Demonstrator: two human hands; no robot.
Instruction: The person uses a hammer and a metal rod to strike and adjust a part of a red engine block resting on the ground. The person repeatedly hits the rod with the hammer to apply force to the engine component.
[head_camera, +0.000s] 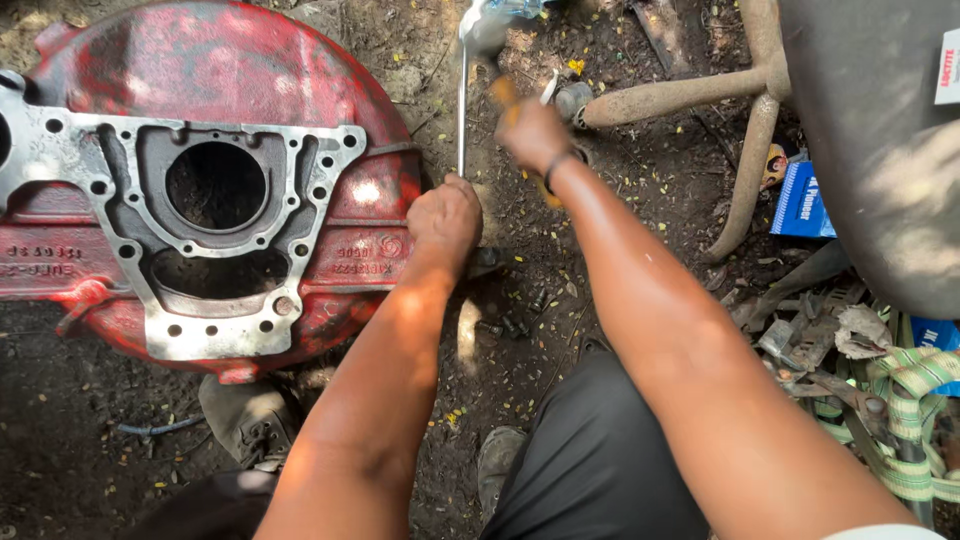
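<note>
My left hand (445, 217) is closed in a fist at the right rim of a big red cast-metal housing (230, 70) that lies flat on the dirt. It grips the lower end of a thin bright metal rod (462, 110) that stands up toward a shiny head at the top. My right hand (533, 133) is blurred, a little right of the rod, and is closed on a yellowish handle that I cannot make out clearly. A dark band circles that wrist. The housing carries a grey machined face (215, 215) with bolt holes and two large openings.
A rusty tubular frame (745, 120) and a dark grey seat-like shell (880, 150) stand at the upper right. A blue box (803, 203), scrap metal bits and green webbing straps (905, 420) lie at the right. Loose bolts (505, 326) sit on the dirt. My shoes (245, 420) are below.
</note>
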